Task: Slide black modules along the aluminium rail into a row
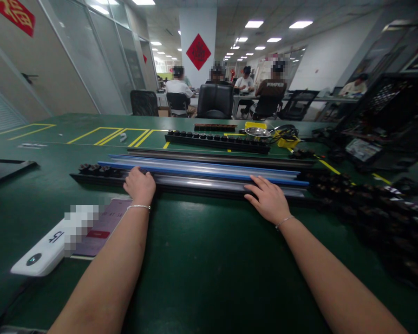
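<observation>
My left hand (140,185) is at the near black rail (195,190), just right of several small black parts (99,170) at the rail's left end. Its fingers are curled down, and what they pinch is hidden. My right hand (269,200) rests on the right part of the same rail with its fingers apart. Its fingertips reach the lower edge of a long silver channel with blue edges (202,170), which lies along the rail's far side. Behind that lies a dark strip (223,157).
A black rail of knobbed parts (216,141) lies farther back, near a metal dish (257,132). Many dark parts (379,213) are heaped at right. A phone (102,232) and a white device (45,248) lie at left on the green table (202,273). Several people sit beyond.
</observation>
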`<act>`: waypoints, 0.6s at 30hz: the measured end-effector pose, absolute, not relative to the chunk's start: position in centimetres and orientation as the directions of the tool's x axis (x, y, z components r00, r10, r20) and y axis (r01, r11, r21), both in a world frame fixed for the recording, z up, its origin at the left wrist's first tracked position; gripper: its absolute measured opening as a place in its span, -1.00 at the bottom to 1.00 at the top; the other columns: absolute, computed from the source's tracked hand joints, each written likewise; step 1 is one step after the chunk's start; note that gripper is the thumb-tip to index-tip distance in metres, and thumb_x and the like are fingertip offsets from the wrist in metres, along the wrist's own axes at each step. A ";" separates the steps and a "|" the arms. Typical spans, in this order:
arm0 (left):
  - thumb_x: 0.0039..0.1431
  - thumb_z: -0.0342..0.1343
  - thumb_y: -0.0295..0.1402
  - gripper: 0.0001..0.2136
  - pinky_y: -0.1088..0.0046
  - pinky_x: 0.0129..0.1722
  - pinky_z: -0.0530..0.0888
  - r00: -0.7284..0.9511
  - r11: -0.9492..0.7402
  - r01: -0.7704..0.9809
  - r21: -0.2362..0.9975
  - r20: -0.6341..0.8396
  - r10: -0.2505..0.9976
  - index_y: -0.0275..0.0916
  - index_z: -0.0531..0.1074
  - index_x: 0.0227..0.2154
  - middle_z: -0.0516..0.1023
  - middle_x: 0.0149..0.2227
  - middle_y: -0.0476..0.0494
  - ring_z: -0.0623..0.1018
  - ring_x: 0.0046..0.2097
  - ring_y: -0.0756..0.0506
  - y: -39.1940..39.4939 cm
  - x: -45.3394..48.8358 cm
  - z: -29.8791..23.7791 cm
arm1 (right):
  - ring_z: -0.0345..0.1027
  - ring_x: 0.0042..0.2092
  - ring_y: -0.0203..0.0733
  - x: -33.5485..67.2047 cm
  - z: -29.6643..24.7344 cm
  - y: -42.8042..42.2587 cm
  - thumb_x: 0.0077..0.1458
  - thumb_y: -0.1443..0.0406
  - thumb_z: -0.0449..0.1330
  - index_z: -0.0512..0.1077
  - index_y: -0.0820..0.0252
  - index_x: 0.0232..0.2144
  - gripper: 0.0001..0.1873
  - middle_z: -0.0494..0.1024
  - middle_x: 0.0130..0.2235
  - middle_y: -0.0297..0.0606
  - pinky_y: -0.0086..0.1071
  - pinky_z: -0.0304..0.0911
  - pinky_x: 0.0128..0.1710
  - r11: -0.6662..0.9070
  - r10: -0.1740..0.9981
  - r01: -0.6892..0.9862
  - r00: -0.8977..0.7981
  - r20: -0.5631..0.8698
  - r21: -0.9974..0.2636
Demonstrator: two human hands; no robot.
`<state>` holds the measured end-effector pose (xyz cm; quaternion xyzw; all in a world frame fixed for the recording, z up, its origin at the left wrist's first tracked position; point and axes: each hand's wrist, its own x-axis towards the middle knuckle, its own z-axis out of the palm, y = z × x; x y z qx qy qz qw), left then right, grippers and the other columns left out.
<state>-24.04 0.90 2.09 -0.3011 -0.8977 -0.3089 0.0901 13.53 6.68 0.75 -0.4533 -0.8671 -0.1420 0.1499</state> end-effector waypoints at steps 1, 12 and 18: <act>0.14 -0.04 -0.31 -0.58 0.06 0.06 0.31 -0.801 0.625 0.598 0.502 0.350 0.485 -0.34 0.28 0.06 0.43 0.05 -0.37 0.39 0.09 -0.34 0.9 -24.0 2.1 | 0.06 0.24 -0.01 13.5 0.8 6.7 0.23 0.05 -0.10 0.44 0.04 -0.02 -0.55 0.24 0.24 -0.23 -0.10 0.12 0.06 0.550 0.743 0.828 -0.545 0.389 0.109; 0.15 -0.01 -0.29 -0.61 0.09 0.14 0.19 -0.795 0.618 0.607 0.500 0.360 0.489 -0.32 0.30 0.03 0.47 0.03 -0.33 0.41 0.08 -0.30 0.8 -23.8 2.0 | 0.06 0.24 0.00 13.3 0.7 6.5 0.22 0.07 -0.06 0.48 0.02 -0.12 -0.61 0.24 0.24 -0.24 -0.07 0.12 0.05 0.539 0.755 0.838 -0.527 0.391 0.088; 0.15 0.00 -0.31 -0.62 0.08 0.19 0.11 -0.785 0.605 0.617 0.503 0.349 0.511 -0.33 0.30 0.02 0.47 0.02 -0.36 0.40 0.08 -0.29 0.9 -23.6 2.1 | 0.06 0.24 -0.01 13.4 0.6 6.6 0.22 0.07 -0.05 0.49 0.04 -0.14 -0.61 0.25 0.23 -0.23 -0.08 0.12 0.05 0.542 0.749 0.836 -0.527 0.401 0.085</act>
